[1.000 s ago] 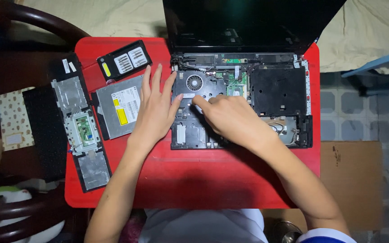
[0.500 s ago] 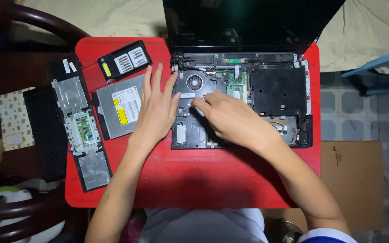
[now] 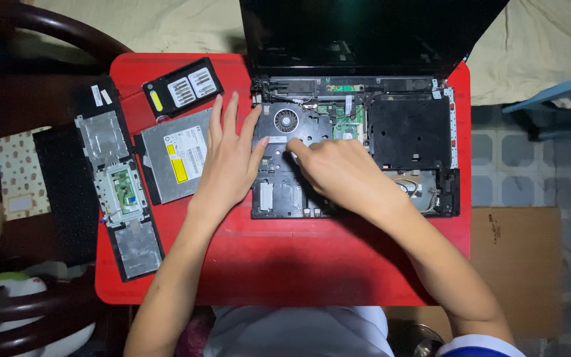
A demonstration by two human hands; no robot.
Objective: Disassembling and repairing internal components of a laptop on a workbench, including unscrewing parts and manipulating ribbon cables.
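Barely anything has shifted since a second ago: the right hand has crept a touch toward the fan, the left hand has not budged. Right fingertips press down into the opened laptop just below the fan, fingers curled; whether they pinch anything I cannot tell. Left hand lies flat and released, fingers spread, palm on the red table, thumb tip touching the laptop's left edge, fingers reaching over the silver drive. Laptop sits at the table's far right, its dark screen tilted back past the far edge. Left of the drive, a stripped palmrest runs along the table's left edge beside a black keyboard. Near the far left corner rests a small black cover with a yellow strip.
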